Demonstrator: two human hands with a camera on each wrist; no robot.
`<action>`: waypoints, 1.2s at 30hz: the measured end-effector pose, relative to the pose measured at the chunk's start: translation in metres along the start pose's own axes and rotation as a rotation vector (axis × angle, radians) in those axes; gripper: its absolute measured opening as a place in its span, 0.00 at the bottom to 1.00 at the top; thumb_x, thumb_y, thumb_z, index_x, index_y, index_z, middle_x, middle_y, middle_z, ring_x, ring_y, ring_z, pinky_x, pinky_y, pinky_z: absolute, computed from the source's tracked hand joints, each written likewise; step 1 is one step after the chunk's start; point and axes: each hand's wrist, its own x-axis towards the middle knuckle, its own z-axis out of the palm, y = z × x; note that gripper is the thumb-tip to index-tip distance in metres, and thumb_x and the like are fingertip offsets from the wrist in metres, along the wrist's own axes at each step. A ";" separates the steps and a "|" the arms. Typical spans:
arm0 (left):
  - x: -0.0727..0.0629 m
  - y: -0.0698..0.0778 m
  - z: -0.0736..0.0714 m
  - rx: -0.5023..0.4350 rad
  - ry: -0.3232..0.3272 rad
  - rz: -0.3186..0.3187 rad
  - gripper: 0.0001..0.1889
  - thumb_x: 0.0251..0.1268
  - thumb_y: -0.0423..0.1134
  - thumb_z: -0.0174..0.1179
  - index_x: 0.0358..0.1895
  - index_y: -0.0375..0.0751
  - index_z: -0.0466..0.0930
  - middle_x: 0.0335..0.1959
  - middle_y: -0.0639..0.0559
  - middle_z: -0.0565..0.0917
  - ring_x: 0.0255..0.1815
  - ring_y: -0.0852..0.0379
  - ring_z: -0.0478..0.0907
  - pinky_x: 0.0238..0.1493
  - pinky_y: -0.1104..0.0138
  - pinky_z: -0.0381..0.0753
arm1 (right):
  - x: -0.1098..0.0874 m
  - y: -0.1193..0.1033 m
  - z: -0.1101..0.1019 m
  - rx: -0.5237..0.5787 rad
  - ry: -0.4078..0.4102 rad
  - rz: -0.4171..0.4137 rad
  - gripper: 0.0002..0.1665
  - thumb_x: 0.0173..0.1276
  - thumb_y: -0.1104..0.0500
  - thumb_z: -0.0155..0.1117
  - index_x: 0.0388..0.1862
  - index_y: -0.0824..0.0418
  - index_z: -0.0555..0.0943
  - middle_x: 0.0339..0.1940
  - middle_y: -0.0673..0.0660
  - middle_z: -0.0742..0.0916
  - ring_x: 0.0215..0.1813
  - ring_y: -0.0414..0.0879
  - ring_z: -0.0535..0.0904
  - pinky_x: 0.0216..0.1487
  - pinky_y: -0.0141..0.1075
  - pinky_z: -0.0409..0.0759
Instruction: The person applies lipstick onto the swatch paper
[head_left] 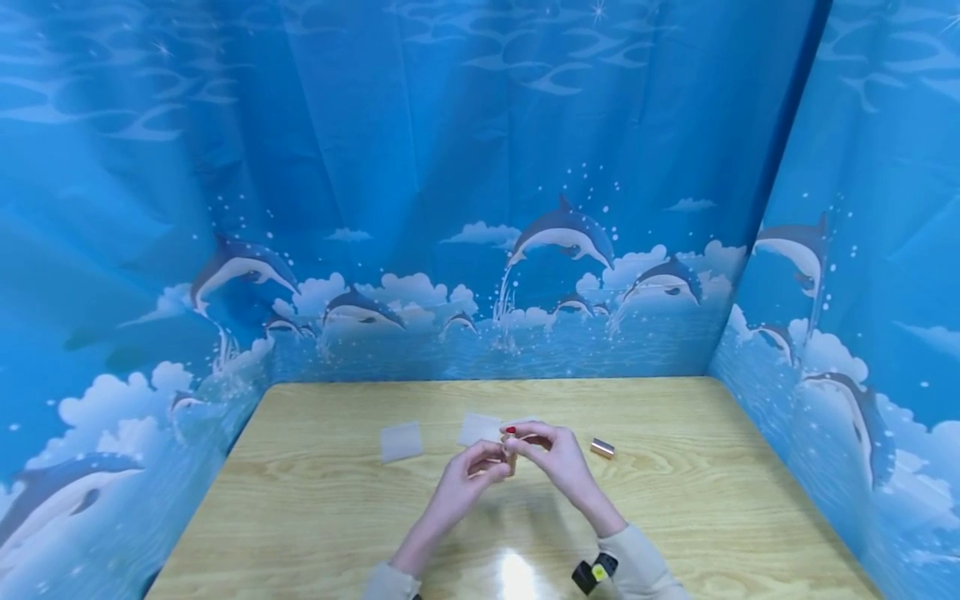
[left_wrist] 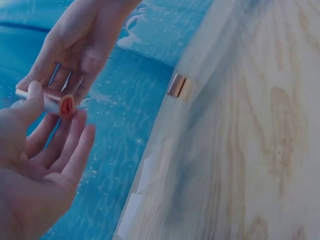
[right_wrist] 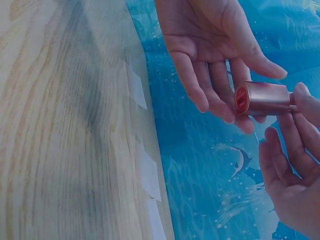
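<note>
A lipstick (head_left: pixel 512 468) stands roughly upright between both hands above the table, its red tip showing at the top in the head view. My left hand (head_left: pixel 467 479) holds the lower part of the rose-gold tube between thumb and fingers. From the other side, my right hand (head_left: pixel 558 458) pinches the lipstick near its upper end. In the right wrist view the tube (right_wrist: pixel 267 98) shows a red label on its base, with left fingers (right_wrist: pixel 220 107) beside that end. The shiny cap (head_left: pixel 602 448) lies on its side on the table, right of the right hand.
White square sheets (head_left: pixel 401 442) lie on the table behind the hands, one partly hidden by the right hand. The wood-grain table (head_left: pixel 300 517) is bordered at the back and sides by blue dolphin-print curtains (head_left: pixel 420 208). A dark device (head_left: pixel 595 573) sits on the right wrist.
</note>
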 end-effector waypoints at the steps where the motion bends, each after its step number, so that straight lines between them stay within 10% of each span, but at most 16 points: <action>1: 0.000 0.000 -0.002 -0.012 -0.026 -0.007 0.18 0.71 0.37 0.63 0.58 0.29 0.79 0.53 0.36 0.84 0.51 0.50 0.84 0.55 0.67 0.86 | 0.000 0.000 -0.001 0.011 -0.004 -0.001 0.14 0.67 0.56 0.73 0.49 0.59 0.88 0.49 0.56 0.90 0.47 0.45 0.86 0.54 0.32 0.83; 8: 0.000 0.000 -0.007 -0.067 -0.132 -0.019 0.22 0.74 0.39 0.59 0.63 0.27 0.75 0.57 0.34 0.83 0.54 0.47 0.85 0.58 0.65 0.84 | 0.000 -0.001 -0.002 0.010 -0.042 -0.027 0.13 0.67 0.57 0.73 0.48 0.59 0.88 0.49 0.55 0.90 0.51 0.42 0.85 0.59 0.39 0.81; 27: -0.004 0.001 0.008 -0.019 0.144 -0.022 0.13 0.60 0.35 0.72 0.42 0.32 0.81 0.44 0.42 0.87 0.44 0.57 0.84 0.50 0.71 0.86 | -0.001 -0.002 0.003 -0.057 0.001 0.003 0.14 0.62 0.55 0.77 0.45 0.58 0.89 0.45 0.53 0.91 0.47 0.42 0.85 0.53 0.42 0.84; 36: -0.002 0.000 0.007 -0.015 0.137 -0.027 0.15 0.61 0.37 0.72 0.46 0.32 0.79 0.46 0.43 0.85 0.47 0.54 0.83 0.51 0.70 0.86 | -0.001 -0.004 0.003 -0.054 0.000 -0.004 0.15 0.64 0.56 0.75 0.47 0.61 0.88 0.47 0.56 0.91 0.48 0.43 0.85 0.56 0.39 0.83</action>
